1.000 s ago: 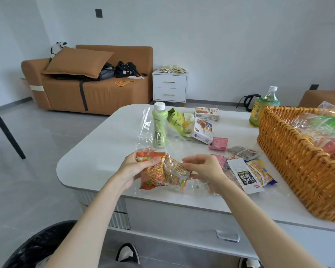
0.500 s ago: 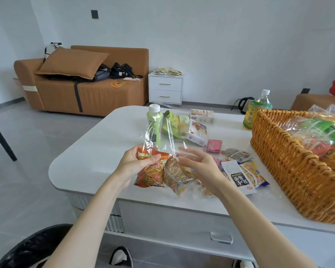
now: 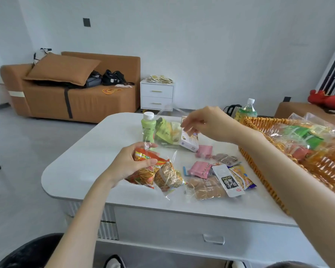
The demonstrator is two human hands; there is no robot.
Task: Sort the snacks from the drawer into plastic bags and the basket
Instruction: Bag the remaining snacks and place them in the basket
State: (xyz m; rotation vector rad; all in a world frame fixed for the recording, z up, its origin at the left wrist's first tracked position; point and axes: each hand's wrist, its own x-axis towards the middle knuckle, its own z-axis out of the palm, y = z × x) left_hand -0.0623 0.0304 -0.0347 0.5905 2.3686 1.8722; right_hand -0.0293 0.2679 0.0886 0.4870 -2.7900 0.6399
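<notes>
Left grip (image 3: 128, 165) curled round a clear plastic bag (image 3: 169, 179) of snack packets (image 3: 143, 172) just over the counter (image 3: 81, 171) — light, crinkly, slippery, best pinched at its neck — right grip (image 3: 211, 124) raised, fingers curled, hold unclear.

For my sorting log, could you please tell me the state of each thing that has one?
Left hand: grips the snack bag.
Snack bag: holds two packets.
Right hand: above the table, grasp unclear.
Green bottle: upright, capped.
Tea bottle: upright, capped.
Drawer: shut.
Basket: holds bagged snacks.
</notes>
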